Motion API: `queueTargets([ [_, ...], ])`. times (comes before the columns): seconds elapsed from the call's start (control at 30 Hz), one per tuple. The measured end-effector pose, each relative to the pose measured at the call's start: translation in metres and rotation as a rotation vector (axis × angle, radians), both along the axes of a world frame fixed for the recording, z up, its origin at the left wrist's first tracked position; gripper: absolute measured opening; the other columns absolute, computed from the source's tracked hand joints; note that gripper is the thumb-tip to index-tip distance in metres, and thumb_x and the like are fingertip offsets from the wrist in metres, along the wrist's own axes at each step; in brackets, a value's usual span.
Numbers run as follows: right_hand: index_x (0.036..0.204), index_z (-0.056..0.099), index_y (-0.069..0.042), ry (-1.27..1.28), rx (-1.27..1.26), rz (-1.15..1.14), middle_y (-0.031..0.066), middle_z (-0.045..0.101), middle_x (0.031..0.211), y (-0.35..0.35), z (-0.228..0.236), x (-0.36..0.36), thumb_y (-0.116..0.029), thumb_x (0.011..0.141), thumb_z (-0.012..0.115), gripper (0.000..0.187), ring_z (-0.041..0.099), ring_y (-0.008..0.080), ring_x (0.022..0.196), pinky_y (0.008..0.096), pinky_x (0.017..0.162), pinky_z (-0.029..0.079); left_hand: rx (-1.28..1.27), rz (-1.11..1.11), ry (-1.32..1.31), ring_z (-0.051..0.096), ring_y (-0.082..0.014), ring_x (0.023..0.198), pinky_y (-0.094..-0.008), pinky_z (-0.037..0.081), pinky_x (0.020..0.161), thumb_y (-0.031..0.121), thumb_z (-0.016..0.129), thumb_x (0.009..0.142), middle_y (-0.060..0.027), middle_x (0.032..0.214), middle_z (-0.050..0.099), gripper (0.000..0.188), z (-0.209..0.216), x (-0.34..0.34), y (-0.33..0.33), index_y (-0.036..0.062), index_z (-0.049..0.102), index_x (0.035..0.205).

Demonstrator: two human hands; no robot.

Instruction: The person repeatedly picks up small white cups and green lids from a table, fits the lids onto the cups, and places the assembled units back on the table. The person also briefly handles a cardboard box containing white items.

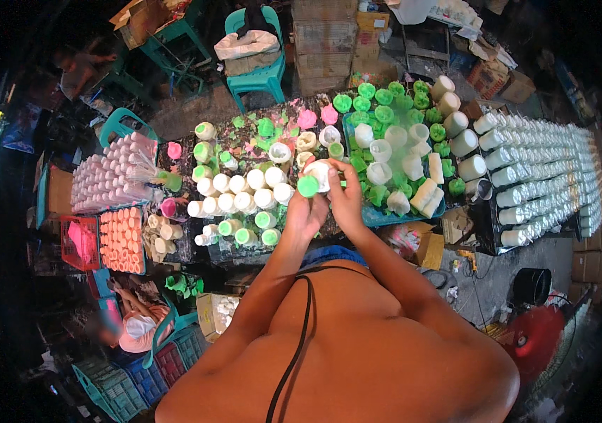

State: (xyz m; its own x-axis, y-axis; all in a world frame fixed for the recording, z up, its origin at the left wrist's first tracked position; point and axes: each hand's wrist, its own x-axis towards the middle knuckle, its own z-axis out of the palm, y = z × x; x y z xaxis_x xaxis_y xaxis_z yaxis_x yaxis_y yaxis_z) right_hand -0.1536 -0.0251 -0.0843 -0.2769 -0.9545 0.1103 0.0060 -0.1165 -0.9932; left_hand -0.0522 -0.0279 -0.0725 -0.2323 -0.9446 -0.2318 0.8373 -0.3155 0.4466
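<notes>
Over the near edge of the work table, my two hands are closed around a white cylindrical piece (321, 173) with a bright green round end. My left hand (306, 213) cups it from below and the left. From the right, my right hand (345, 199) grips its side with bent fingers. Left of my hands stand rows of white cylinders (244, 202), with several green-ended cylinders (245, 236) nearer me. Just beyond the held piece are a hollow white mould (280, 152) and more cream ones (306, 141). What lies beneath my fingers is hidden.
On the right, a teal tray (378, 218) holds white moulds and green cup shapes. Farther right are long rows of wrapped white cylinders (526, 180). Orange cups (121, 240) and pale pink pieces (114, 176) fill the left. Another person (142, 328) sits at lower left. A teal chair (259, 77) stands beyond the table.
</notes>
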Motion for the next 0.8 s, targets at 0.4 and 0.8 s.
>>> queueTargets([
  [0.4, 0.146, 0.047, -0.003, -0.538, 0.065, 0.16, 0.0128, 0.052, 0.142, 0.007, 0.037, 0.005, -0.021, 0.109, 0.046, 0.042, 0.05, 0.019, 0.129, 0.0322, 0.109, 0.038, -0.07, -0.004, 0.078, 0.051, -0.0218, 0.131, -0.0402, 0.038, 0.111, 0.025, 0.043, 0.108, -0.007, 0.144, 0.053, 0.047, 0.018, -0.003, 0.0, 0.0146, 0.039, 0.153],
  [0.8, 0.111, 0.064, 0.001, -0.331, 0.05, -0.073, 0.0084, 0.069, 0.097, -0.001, -0.001, 0.005, -0.025, 0.11, 0.041, 0.035, 0.063, 0.0158, 0.089, 0.0313, 0.084, 0.05, 0.152, 0.078, -0.145, 0.064, -0.0256, 0.112, -0.0416, 0.051, 0.099, 0.037, 0.044, 0.108, -0.012, 0.125, 0.065, 0.043, -0.004, -0.001, -0.001, 0.0036, 0.053, 0.133],
])
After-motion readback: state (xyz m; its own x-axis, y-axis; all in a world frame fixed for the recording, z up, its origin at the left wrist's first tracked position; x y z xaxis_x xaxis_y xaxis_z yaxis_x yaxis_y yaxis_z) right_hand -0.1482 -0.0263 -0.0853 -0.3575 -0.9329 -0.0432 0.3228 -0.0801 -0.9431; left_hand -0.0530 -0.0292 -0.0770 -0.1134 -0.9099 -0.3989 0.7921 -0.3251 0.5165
